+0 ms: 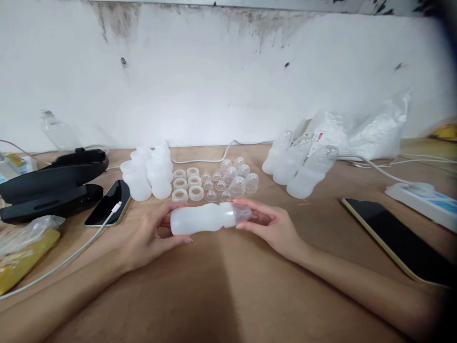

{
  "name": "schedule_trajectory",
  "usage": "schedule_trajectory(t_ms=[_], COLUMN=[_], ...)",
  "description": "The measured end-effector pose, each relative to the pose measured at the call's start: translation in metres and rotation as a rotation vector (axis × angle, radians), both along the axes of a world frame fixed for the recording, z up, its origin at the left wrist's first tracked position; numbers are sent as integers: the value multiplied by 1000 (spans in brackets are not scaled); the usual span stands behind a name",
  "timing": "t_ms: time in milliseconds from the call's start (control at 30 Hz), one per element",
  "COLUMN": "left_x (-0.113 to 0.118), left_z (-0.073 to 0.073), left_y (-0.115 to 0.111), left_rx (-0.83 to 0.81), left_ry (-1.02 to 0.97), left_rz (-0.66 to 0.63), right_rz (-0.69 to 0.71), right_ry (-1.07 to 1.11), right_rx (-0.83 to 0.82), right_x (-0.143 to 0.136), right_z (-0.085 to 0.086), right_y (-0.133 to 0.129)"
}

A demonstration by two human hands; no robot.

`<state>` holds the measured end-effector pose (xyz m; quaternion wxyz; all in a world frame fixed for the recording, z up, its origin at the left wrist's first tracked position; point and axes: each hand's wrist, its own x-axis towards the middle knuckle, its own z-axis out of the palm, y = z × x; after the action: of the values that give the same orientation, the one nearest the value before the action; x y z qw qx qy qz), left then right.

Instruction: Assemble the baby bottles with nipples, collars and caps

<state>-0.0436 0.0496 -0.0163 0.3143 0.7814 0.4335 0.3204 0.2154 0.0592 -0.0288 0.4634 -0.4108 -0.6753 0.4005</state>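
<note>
Fingers [177, 239] hold one bottle [202, 218] near six rings [196, 197].

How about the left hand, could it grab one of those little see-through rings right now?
Probably yes, once the left hand lets go of the bottle. The rings lie just past it with nothing on top, and the right hand has the bottle's other end.

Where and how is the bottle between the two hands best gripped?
Probably around the frosted body of the bottle, coming from the left, with thumb and fingers on opposite sides. It is held sideways, its base toward the left hand, and its sides curve in gently. The clear cap at the right hand tapers, so looks less secure.
</note>
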Motion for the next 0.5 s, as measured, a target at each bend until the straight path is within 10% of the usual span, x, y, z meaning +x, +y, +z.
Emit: schedule_trajectory(t_ms=[333,500], left_x=[-3,-4], left_z=[2,-1], left_y=[-2,-1], left_rx=[106,63], left_ry=[22,6], left_rz=[-101,-160], right_rz=[146,-202], right_ry=[-203,-203], right_rx=[377,382], right_x=[9,36], right_z=[35,82], right_y=[-5,-20])
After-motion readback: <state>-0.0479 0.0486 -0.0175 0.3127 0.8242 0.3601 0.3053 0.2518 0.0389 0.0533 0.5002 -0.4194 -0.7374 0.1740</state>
